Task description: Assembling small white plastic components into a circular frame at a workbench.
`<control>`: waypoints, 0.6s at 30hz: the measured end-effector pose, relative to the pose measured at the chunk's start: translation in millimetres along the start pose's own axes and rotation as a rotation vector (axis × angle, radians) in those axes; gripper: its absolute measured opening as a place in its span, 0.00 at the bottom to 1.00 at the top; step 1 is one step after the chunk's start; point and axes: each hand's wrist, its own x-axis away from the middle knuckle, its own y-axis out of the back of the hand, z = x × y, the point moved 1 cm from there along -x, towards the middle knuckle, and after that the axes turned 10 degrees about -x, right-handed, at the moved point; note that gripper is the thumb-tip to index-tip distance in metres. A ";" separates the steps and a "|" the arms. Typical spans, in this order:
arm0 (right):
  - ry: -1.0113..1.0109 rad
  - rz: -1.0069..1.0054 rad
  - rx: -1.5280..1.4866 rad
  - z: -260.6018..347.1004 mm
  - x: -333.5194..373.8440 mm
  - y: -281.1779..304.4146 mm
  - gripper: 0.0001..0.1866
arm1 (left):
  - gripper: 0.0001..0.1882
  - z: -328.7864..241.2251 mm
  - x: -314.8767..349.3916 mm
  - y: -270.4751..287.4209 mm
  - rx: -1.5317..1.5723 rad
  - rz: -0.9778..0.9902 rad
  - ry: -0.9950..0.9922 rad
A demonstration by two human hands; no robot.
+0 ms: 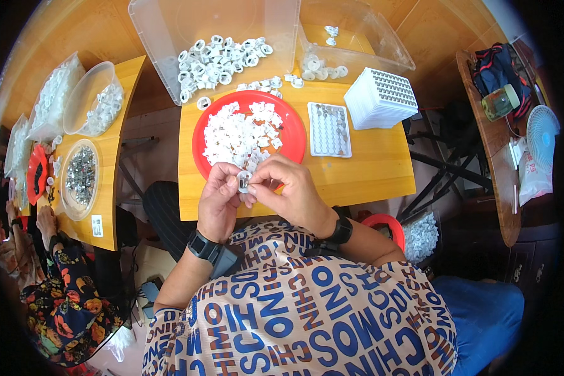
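Left grip (219, 195), one: thumb and fingers pinched on a small white round part (244, 180), a dark patch on its face. Right grip (288, 188), one: fingertips closed together against the part's right side; whether they pinch a second, smaller piece, we cannot tell. Part's location: raised at the near rim of the red plate (296, 122). Handling, in our judgement: best we brace the part by its rim, press squarely with light fingertips, and work over the plate to catch drops.

White pieces (232, 141), heaped, in the plate. Bench (370, 172), yellow wood, beneath. White tray (329, 130), holding rows of small discs, right of the plate. White tray stack (379, 100), beyond it. Clear bin (149, 47), behind the plate, with round white caps (222, 59).

Writing: on our shirt (282, 307), large blue and brown lettering. White sticker (97, 225), dark code-like print too small to read, on the neighbouring bench (109, 188). Plastic bag (536, 178), far right, red characters.
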 end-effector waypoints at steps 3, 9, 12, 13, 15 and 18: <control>-0.261 -0.011 -0.261 2.2 -2.1 -3.8 0.05 | 0.11 1.0 0.1 1.6 -0.029 0.000 -0.018; -0.335 -0.012 -0.429 -6.5 0.2 -3.6 0.05 | 0.11 0.1 0.2 0.3 -0.025 0.016 -0.027; -0.327 -0.013 -0.428 -5.9 0.4 -3.4 0.06 | 0.12 0.4 0.1 0.4 -0.021 0.020 -0.025; -0.328 -0.014 -0.428 -6.7 0.3 -3.2 0.06 | 0.12 0.3 0.2 -0.1 -0.021 0.020 -0.025; -0.323 -0.009 -0.363 -9.6 0.0 -2.4 0.06 | 0.14 -0.2 0.5 -1.7 -0.035 0.012 -0.028; -0.368 0.000 -0.426 -14.1 -0.6 -1.8 0.06 | 0.14 1.1 0.6 -0.9 -0.037 0.004 -0.016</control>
